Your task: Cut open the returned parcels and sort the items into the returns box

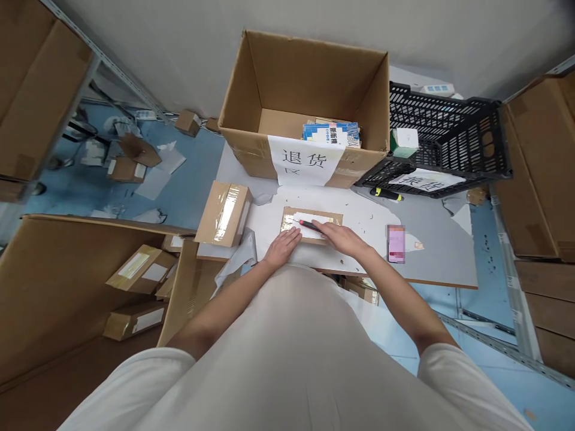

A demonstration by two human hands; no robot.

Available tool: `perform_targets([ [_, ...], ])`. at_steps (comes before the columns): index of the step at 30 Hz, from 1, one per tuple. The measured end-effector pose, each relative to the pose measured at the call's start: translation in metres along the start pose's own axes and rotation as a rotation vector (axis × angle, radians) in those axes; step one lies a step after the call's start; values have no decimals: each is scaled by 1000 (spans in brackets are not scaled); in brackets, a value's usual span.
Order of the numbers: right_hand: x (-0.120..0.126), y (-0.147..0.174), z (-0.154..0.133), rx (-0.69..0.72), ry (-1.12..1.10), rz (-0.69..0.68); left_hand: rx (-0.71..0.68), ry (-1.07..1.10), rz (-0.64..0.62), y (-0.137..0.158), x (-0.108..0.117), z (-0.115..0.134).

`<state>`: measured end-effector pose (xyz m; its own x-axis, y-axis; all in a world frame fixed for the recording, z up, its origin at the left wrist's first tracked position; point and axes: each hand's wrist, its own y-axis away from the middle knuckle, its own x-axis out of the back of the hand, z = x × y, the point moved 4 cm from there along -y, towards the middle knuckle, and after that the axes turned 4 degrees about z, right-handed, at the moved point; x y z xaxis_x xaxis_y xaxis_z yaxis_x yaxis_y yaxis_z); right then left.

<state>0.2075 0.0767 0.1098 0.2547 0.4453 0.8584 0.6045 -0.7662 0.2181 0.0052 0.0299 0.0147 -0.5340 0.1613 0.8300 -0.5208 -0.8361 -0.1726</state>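
A small cardboard box with a white label and clear tape lies flat on the table in front of me. My left hand rests on its near left edge, fingers stretched out flat and holding nothing. Over the box, my right hand is closed around a slim screwdriver with a red-and-black handle. Its thin metal tip points left across the label, and I cannot tell whether it touches the box. Part of the handle is hidden by the fingers.
A tall open carton with blue-covered books inside stands behind. Right of it are a black crate, a yellow-and-black cutter and a phone. A taped box sits left, above a large carton holding parcels.
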Motion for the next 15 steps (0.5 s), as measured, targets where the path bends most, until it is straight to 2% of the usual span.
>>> perform_targets([
  [2,-2,-17,-11,43,124,-114,0,-2,5,0,-1,0],
  [4,-4,-27,-15,52,209,-171,-4,-3,14,0,-1,1],
  [10,-1,-35,-19,21,363,-221,7,21,57,0,-4,0],
  [15,1,-39,-31,1,419,-249,36,35,44,-2,-6,-3],
])
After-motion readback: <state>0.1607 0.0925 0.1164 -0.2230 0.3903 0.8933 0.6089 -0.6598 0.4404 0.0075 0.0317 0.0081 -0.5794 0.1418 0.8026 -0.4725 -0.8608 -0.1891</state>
